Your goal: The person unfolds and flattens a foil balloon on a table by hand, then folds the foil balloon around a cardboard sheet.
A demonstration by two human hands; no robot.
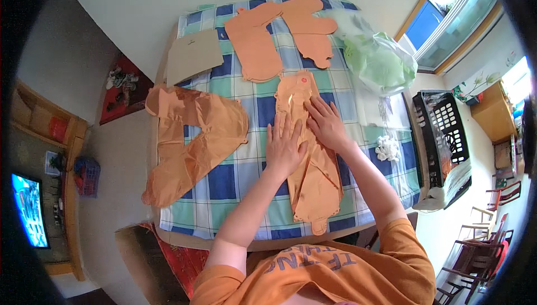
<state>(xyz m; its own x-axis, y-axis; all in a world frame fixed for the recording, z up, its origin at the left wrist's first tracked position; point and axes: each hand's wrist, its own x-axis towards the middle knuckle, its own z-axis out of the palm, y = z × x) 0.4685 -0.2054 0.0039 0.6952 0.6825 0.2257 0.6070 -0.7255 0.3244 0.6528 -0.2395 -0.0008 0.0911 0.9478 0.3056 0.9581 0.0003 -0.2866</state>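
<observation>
A shiny copper-coloured foil balloon (314, 193), flat and folded into a long strip, lies in front of me on the checked tablecloth (254, 176). My left hand (285, 145) presses on its middle, fingers stretched and slightly spread. Just right of it and a little farther away, my right hand (327, 123) rests palm down along the strip's right edge, its fingers also straight. Neither hand grips anything. To the left, a second foil balloon (221, 128) is spread flat in a bent shape. Two matte pinkish-orange flat balloons, one broad (254, 47) and one lobed (307, 28), lie at the far side.
A grey-brown card sheet (196, 56) lies at the far left of the table. On the right are a pale green plastic bag (380, 61) and a small white bundle (387, 148). A black crate (447, 128) stands beyond the table's right edge.
</observation>
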